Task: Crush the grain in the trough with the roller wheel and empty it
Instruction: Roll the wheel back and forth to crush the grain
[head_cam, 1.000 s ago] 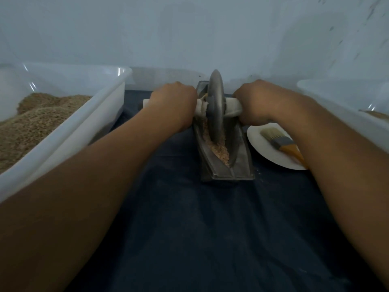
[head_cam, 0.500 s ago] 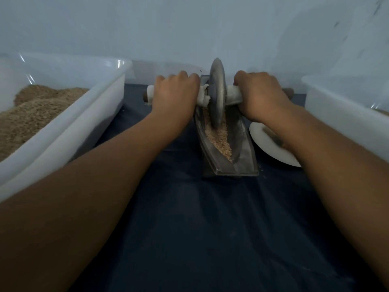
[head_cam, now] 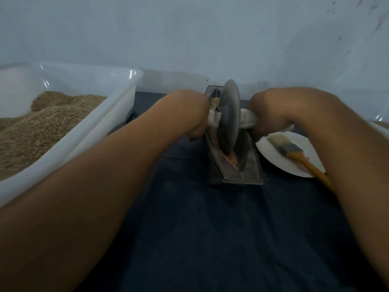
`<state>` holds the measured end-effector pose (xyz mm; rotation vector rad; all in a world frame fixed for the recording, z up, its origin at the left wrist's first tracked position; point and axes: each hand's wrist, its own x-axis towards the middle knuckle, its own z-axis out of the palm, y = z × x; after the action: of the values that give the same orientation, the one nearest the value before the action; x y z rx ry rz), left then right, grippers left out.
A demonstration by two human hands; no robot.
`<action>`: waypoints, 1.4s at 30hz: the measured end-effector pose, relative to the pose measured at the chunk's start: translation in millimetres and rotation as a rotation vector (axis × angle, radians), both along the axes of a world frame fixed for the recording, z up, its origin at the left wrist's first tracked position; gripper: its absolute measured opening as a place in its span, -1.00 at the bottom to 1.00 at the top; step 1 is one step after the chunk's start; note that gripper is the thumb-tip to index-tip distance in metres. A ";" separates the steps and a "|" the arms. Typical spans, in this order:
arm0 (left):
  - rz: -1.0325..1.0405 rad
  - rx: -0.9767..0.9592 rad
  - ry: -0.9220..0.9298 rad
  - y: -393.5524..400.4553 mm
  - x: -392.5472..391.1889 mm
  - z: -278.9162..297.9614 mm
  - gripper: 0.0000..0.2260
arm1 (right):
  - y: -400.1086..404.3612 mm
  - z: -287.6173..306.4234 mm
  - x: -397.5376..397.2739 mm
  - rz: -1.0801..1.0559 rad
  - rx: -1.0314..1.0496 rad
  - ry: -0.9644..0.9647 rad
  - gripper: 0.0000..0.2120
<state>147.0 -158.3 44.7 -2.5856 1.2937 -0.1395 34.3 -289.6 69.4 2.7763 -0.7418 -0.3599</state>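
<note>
Left hand [head_cam: 189,114] and right hand [head_cam: 271,112] clamp the cloth-wrapped axle either side of the roller wheel [head_cam: 228,116], judged heavy, rigid, best held there.

You find no text, label, brand, number or sign that can be read anywhere in this view.
</note>
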 end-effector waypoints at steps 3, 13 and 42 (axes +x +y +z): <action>-0.010 0.130 0.000 -1.9 -8.3 5.8 -0.71 | 0.6 3.7 -2.4 -0.015 0.096 0.068 -0.83; -0.043 0.023 -0.023 -4.0 -0.7 -1.1 -0.60 | 0.5 -2.1 -1.2 0.008 0.045 0.006 -0.80; -0.045 -0.296 -0.073 -7.7 18.2 -16.9 -0.87 | -15.3 -17.4 11.3 0.067 -0.092 -0.240 -0.78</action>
<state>165.2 -165.9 27.8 -2.7622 1.3977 -0.4618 45.6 -305.0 52.0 2.7773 -0.6948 0.0217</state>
